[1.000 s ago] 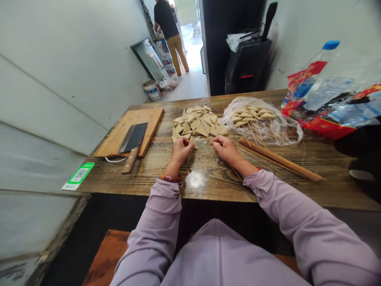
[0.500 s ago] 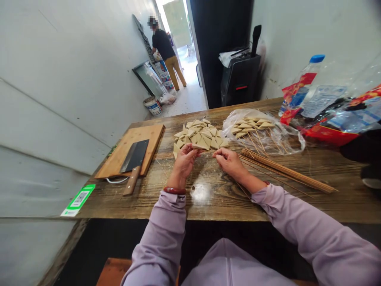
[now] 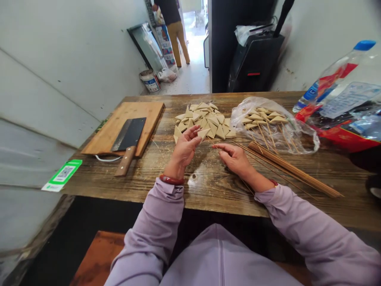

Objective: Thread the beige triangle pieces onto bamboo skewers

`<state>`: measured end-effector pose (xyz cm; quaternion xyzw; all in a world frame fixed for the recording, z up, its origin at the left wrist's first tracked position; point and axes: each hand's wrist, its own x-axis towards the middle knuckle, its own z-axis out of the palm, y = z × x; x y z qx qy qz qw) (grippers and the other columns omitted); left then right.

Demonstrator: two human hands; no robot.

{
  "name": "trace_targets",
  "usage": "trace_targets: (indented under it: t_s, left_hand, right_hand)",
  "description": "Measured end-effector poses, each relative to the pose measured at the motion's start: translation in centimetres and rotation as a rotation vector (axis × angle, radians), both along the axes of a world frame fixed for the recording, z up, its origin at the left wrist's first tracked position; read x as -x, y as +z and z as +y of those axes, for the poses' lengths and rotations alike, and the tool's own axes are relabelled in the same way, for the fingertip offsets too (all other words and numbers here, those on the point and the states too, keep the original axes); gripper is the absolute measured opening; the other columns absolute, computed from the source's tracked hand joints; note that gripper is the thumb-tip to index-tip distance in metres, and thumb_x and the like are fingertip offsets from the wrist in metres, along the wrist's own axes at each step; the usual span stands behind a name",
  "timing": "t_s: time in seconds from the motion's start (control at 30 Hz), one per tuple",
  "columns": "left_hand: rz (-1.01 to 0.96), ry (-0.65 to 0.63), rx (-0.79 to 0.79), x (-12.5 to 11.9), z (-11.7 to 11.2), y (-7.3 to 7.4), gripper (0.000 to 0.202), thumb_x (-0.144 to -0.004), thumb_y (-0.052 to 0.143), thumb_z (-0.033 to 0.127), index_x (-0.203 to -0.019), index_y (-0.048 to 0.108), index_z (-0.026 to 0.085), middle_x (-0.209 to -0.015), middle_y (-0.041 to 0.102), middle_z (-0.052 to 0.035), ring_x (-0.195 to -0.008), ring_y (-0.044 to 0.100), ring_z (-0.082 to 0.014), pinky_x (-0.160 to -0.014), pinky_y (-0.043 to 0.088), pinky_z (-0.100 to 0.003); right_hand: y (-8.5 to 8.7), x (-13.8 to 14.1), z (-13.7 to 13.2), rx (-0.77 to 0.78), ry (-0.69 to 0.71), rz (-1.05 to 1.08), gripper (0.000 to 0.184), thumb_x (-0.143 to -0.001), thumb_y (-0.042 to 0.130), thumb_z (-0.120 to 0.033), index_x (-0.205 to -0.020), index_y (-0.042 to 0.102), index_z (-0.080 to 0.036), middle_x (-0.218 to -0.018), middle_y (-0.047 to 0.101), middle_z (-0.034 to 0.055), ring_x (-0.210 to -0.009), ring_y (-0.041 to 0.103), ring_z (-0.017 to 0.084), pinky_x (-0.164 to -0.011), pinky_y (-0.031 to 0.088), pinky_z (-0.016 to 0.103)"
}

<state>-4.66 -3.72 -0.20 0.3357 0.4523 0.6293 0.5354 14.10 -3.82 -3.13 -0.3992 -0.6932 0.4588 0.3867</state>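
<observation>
bare l hand [image 3: 185, 150] is up off the table, fingers fanned a bit, w/ a flat beige triangle of bean curd [image 3: 203, 134] pinched at the fingertips. bare r hand [image 3: 235, 157] is just beside it, thumb & index pressed together on a thin bamboo skewer [image 3: 218, 146] that runs toward the triangle, other fingers curled. dark red bead bracelet [image 3: 172, 180] on l wrist, lilac sleeves on both arms. behind the hands, a heap of beige triangles [image 3: 205, 121] lies on the brown plank table [image 3: 149, 190]. to the right, more triangles on skewers sit on a clear plastic bag [image 3: 303, 139], w/ a long bundle of thin bamboo skewers [image 3: 294, 169] near r hand. on the left, a pale wooden cutting board [image 3: 149, 115] holds a black steel cleaver [image 3: 129, 135] w/ wooden handle. green qr sticker [image 3: 62, 175] at table edge. far right, clear plastic bottle w/ blue cap [image 3: 336, 79] by red packaging [image 3: 348, 137]. down the corridor, a co-worker in dark top & tan trousers [image 3: 175, 31] stands facing away.
</observation>
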Motion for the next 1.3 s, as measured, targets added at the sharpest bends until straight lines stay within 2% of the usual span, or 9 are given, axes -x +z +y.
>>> trace_targets:
  t_s: [0.13, 0.23, 0.33, 0.43, 0.67, 0.8, 0.9, 1.03, 1.3]
  left_hand:
    - [-0.022, -0.018, 0.02, 0.1, 0.0, -0.4, 0.032, -0.063, 0.081, 0.01, -0.094, 0.072, 0.015, -0.091, 0.072, -0.0037, -0.082, 0.065, -0.0107, -0.077, 0.05, -0.022]
    - [-0.053, -0.045, 0.038, 0.1, -0.2, -0.3, 0.025, -0.064, 0.08, 0.01, -0.087, 0.072, 0.015, -0.09, 0.073, -0.0032, -0.077, 0.064, -0.0088, -0.076, 0.051, -0.022]
    - [-0.069, -0.129, 0.063, 0.0, -0.4, -0.1, 0.021, -0.066, 0.08, 0.011, -0.084, 0.071, 0.014, -0.089, 0.072, -0.0032, -0.077, 0.066, -0.0101, -0.079, 0.053, -0.027]
    - [-0.03, -0.213, 0.095, -0.2, -0.5, -0.2, 0.019, -0.068, 0.08, 0.014, -0.084, 0.07, 0.012, -0.079, 0.071, -0.0032, -0.068, 0.066, -0.0113, -0.074, 0.054, -0.028]
    - [-0.054, -0.042, 0.078, 0.3, 0.0, -0.3, 0.026, -0.068, 0.078, 0.009, -0.092, 0.068, 0.011, -0.084, 0.071, -0.0033, -0.072, 0.067, -0.0107, -0.069, 0.051, -0.023]
    - [-0.062, -0.021, 0.104, 0.5, 0.0, 0.0, 0.024, -0.071, 0.074, 0.007, -0.094, 0.067, 0.011, -0.084, 0.07, -0.0031, -0.069, 0.066, -0.0099, -0.063, 0.048, -0.021]
    - [-0.064, -0.015, 0.109, 0.4, 0.0, 0.1, 0.024, -0.072, 0.072, 0.006, -0.095, 0.067, 0.011, -0.082, 0.07, -0.0029, -0.067, 0.065, -0.0096, -0.062, 0.047, -0.021]
    - [-0.065, -0.024, 0.115, 0.2, -0.1, 0.2, 0.024, -0.072, 0.071, 0.006, -0.095, 0.066, 0.011, -0.082, 0.07, -0.0025, -0.065, 0.065, -0.0091, -0.061, 0.046, -0.02]
    - [-0.045, -0.034, 0.106, 0.2, -0.2, 0.1, 0.025, -0.071, 0.072, 0.008, -0.096, 0.068, 0.012, -0.085, 0.07, -0.0027, -0.066, 0.065, -0.0094, -0.06, 0.045, -0.021]
  right_hand:
    - [0.1, -0.1, -0.3, -0.022, 0.014, -0.022, 0.042, -0.081, 0.049, -0.031, -0.109, 0.075, -0.014, -0.058, 0.051, -0.0035, -0.049, 0.037, 0.01, -0.049, 0.031, 0.024]
    - [0.3, -0.1, -0.5, -0.045, 0.018, -0.034, 0.04, -0.083, 0.05, -0.034, -0.108, 0.075, -0.015, -0.058, 0.053, -0.0031, -0.049, 0.037, 0.01, -0.049, 0.031, 0.024]
    - [0.4, -0.2, -0.6, -0.062, 0.008, -0.034, 0.04, -0.085, 0.051, -0.036, -0.108, 0.075, -0.014, -0.057, 0.053, -0.0029, -0.049, 0.038, 0.01, -0.048, 0.031, 0.024]
    - [0.5, -0.2, -0.5, -0.091, 0.01, -0.048, 0.041, -0.087, 0.05, -0.035, -0.111, 0.075, -0.013, -0.058, 0.055, -0.0025, -0.048, 0.039, 0.01, -0.049, 0.032, 0.024]
    - [0.0, -0.5, -0.4, -0.21, 0.035, -0.14, 0.042, -0.086, 0.048, -0.026, -0.118, 0.074, -0.016, -0.077, 0.075, 0.0026, -0.054, 0.056, 0.013, -0.057, 0.045, 0.025]
    - [-0.7, -0.5, -0.5, -0.27, 0.068, -0.164, 0.044, -0.087, 0.046, -0.023, -0.122, 0.073, -0.018, -0.09, 0.079, 0.0042, -0.062, 0.066, 0.015, -0.063, 0.053, 0.028]
    - [-0.9, -0.6, -0.5, -0.288, 0.077, -0.169, 0.044, -0.088, 0.046, -0.023, -0.123, 0.072, -0.019, -0.103, 0.079, 0.0055, -0.077, 0.073, 0.018, -0.073, 0.057, 0.03]
    - [-1.0, -0.7, -0.5, -0.307, 0.076, -0.173, 0.042, -0.089, 0.048, -0.023, -0.123, 0.073, -0.02, -0.112, 0.078, 0.0067, -0.095, 0.074, 0.021, -0.083, 0.058, 0.033]
    - [-0.9, -0.7, -0.6, -0.307, 0.067, -0.163, 0.043, -0.089, 0.048, -0.023, -0.123, 0.073, -0.02, -0.112, 0.077, 0.0068, -0.099, 0.074, 0.022, -0.088, 0.059, 0.035]
